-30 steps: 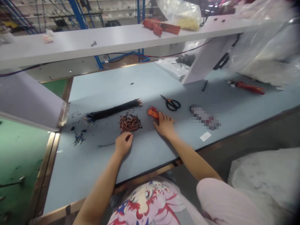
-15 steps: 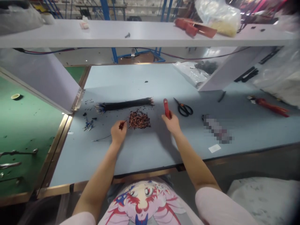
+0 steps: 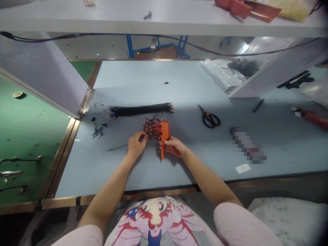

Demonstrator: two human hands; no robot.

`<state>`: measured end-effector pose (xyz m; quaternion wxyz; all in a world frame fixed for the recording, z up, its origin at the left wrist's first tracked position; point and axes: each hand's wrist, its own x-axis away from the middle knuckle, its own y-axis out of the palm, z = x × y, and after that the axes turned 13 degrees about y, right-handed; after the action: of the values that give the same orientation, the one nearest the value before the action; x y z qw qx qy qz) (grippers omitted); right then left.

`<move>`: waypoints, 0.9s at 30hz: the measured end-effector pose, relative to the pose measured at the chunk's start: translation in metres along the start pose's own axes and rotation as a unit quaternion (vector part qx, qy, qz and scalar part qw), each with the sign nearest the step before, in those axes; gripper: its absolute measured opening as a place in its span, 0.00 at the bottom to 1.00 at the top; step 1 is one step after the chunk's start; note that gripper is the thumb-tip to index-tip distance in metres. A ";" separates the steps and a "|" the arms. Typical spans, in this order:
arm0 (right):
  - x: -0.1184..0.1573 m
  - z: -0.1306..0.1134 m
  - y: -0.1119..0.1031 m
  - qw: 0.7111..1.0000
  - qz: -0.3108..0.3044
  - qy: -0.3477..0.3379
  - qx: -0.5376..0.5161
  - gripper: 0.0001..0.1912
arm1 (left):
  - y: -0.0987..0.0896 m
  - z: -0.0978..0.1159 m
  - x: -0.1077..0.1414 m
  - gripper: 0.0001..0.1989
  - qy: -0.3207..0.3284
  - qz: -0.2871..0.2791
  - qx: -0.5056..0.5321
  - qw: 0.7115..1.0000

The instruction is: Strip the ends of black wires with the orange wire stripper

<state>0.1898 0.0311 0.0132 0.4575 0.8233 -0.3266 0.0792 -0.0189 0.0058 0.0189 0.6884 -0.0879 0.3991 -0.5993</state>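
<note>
My right hand is wrapped round the handles of an orange and red hand tool, whose head lies over the right part of a pile of small copper-coloured pieces. Just left of that pile, my left hand is closed on a thin dark wire that trails out to the left, and something small and dark shows at its fingertips. Behind the pile lies a long bundle of black wires with bared ends. A few blue-ended pieces sit at the left.
Black-handled scissors lie right of the tool. Farther right are a blurred-out object, a white label and a red tool. A white shelf spans the back, and a plastic bag lies beneath it.
My right hand has moved left with the tool and turned it, so its orange side now shows over the pile. My left hand has shifted slightly right. The view has tilted down.
</note>
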 end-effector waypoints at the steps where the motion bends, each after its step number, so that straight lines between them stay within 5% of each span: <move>1: 0.000 -0.001 0.000 1.000 -0.004 0.003 -0.003 0.18 | 0.000 0.001 0.001 0.07 0.005 0.019 0.000 1.000; 12: 0.003 0.007 0.010 0.996 -0.060 0.071 0.010 0.21 | -0.002 0.010 0.002 0.06 0.052 0.127 -0.026 0.990; 18: -0.002 0.016 0.022 0.992 -0.071 0.097 -0.031 0.21 | -0.002 0.011 0.003 0.07 0.017 0.148 -0.056 0.987; 27: -0.002 0.009 0.016 0.986 -0.059 0.112 -0.106 0.16 | 0.013 0.021 0.010 0.05 -0.085 0.132 0.070 0.985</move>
<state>0.1765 0.0186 0.0183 0.5796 0.7739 -0.2305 0.1092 0.0048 -0.0075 0.0206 0.7975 -0.0370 0.3043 -0.5196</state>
